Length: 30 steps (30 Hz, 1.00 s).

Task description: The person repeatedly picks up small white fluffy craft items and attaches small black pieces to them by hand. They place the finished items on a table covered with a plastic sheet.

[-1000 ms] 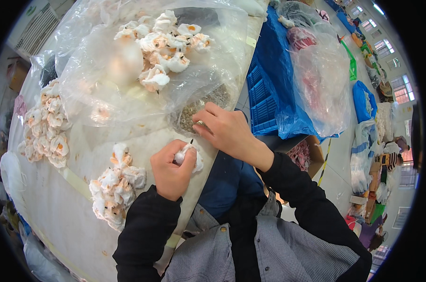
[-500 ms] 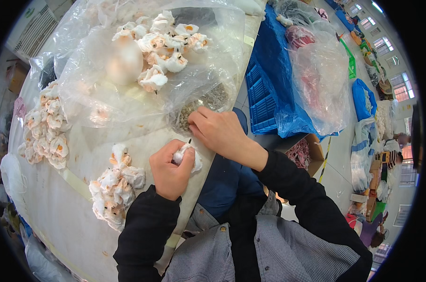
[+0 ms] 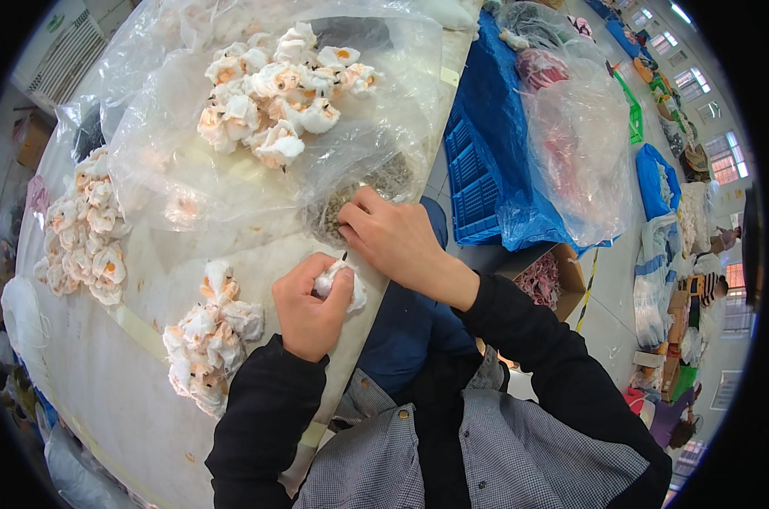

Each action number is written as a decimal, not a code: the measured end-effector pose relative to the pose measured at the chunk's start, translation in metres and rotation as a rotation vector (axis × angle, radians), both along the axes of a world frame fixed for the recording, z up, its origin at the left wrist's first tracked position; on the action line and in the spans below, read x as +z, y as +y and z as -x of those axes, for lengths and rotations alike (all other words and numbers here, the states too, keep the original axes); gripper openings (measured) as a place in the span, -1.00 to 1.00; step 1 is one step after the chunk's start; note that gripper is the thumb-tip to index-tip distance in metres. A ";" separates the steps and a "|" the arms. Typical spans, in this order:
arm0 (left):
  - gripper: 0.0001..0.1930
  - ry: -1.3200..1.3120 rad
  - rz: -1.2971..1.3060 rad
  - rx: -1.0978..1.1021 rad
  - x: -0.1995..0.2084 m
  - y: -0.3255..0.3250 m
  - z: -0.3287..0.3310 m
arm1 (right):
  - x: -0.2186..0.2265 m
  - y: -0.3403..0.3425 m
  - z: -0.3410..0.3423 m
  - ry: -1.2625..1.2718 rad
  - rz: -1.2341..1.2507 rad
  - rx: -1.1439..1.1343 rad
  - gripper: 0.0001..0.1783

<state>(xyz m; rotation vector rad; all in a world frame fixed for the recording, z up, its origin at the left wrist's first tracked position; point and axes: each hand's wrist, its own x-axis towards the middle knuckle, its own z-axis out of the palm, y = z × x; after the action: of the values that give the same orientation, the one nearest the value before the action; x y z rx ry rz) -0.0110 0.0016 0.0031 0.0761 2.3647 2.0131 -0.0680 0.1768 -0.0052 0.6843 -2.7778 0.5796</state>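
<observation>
My left hand (image 3: 313, 304) is closed around a small white fluffy plush piece (image 3: 356, 297) at the table's near right edge, with a thin dark tip sticking up from it. Just beyond it, my right hand (image 3: 395, 233) has its fingers curled at a clear plastic bag of small greyish-brown pieces (image 3: 329, 214). Its fingertips are partly hidden, so whatever they pinch does not show. Left of my left hand lies a heap of white and peach plush pieces (image 3: 210, 339). A larger heap of similar plush pieces (image 3: 274, 93) rests on clear plastic sheeting farther off.
Another plush heap (image 3: 86, 229) lies at the left of the whitish table (image 3: 87, 356). Right of the table stand a blue crate (image 3: 474, 182) lined with blue plastic, and a cardboard box (image 3: 571, 284) with pink scraps. Bags and boxes line the floor far right, with people beyond.
Both hands stay almost in place, with only a tiny shift. The left still grips the plush piece and the right remains at the bag of small pieces.
</observation>
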 end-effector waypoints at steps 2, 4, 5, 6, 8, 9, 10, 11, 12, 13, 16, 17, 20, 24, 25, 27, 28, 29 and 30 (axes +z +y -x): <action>-0.88 -0.009 -0.002 0.000 0.000 0.000 0.000 | -0.001 -0.002 0.001 0.003 -0.011 -0.009 -0.87; -0.88 -0.011 -0.001 -0.001 0.000 0.000 0.000 | 0.000 -0.003 0.001 0.000 -0.015 -0.024 -0.87; -0.89 -0.005 0.001 -0.001 0.000 0.000 0.000 | -0.001 -0.002 0.003 0.010 0.060 -0.012 -0.87; -0.89 0.000 0.000 -0.002 0.000 0.000 0.000 | -0.002 0.000 0.005 0.020 0.133 -0.002 -0.88; -0.90 0.011 -0.004 -0.006 0.001 0.001 0.001 | 0.005 0.006 0.006 -0.076 0.351 -0.010 -0.89; -0.91 0.015 -0.007 -0.009 0.001 0.001 0.001 | 0.019 0.010 0.005 -0.183 0.496 -0.029 -0.90; -0.91 0.019 -0.012 -0.016 0.001 0.002 0.000 | 0.027 0.016 0.003 -0.291 0.638 -0.052 -0.91; -0.92 0.050 0.011 -0.031 0.000 0.001 0.000 | 0.027 0.020 0.001 -0.402 0.776 -0.040 -0.91; -0.93 0.080 0.035 -0.047 -0.002 0.000 0.000 | 0.027 0.023 -0.003 -0.513 0.913 -0.028 -0.91; -0.93 0.112 0.055 -0.063 -0.004 0.000 0.000 | 0.030 0.024 -0.006 -0.625 1.048 -0.017 -0.91; -0.94 0.132 0.102 -0.097 -0.003 0.000 -0.001 | 0.034 0.025 -0.022 -0.859 1.149 -0.003 -0.85; -0.94 0.145 0.107 -0.102 -0.002 0.001 -0.001 | 0.030 0.025 -0.026 -0.918 1.196 0.018 -0.85; -0.94 0.149 0.124 -0.107 -0.001 0.001 -0.002 | 0.020 0.024 -0.031 -0.959 1.207 0.046 -0.84; -0.94 0.138 0.120 -0.086 -0.003 0.002 -0.002 | 0.025 0.023 -0.029 -0.920 1.124 0.005 -0.84; -0.93 0.145 0.117 -0.074 -0.003 0.002 -0.002 | 0.026 0.021 -0.026 -0.754 1.011 0.002 -0.84; -0.93 0.139 0.112 -0.042 -0.006 0.002 -0.002 | 0.029 0.015 -0.016 -0.424 0.776 -0.006 -0.85; -0.92 0.136 0.109 -0.027 -0.006 0.002 -0.001 | 0.030 0.012 -0.009 -0.362 0.718 0.004 -0.86; -0.92 0.116 0.105 -0.024 -0.005 0.002 -0.001 | 0.031 0.010 -0.001 -0.300 0.659 0.015 -0.86; -0.91 0.096 0.100 -0.016 -0.004 0.001 -0.001 | 0.032 0.009 0.005 -0.239 0.598 0.031 -0.87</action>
<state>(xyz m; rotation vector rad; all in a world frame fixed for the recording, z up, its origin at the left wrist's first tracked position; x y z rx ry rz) -0.0101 0.0028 -0.0009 0.1916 2.5092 1.9226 -0.0734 0.1858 0.0267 0.5431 -2.5693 1.4961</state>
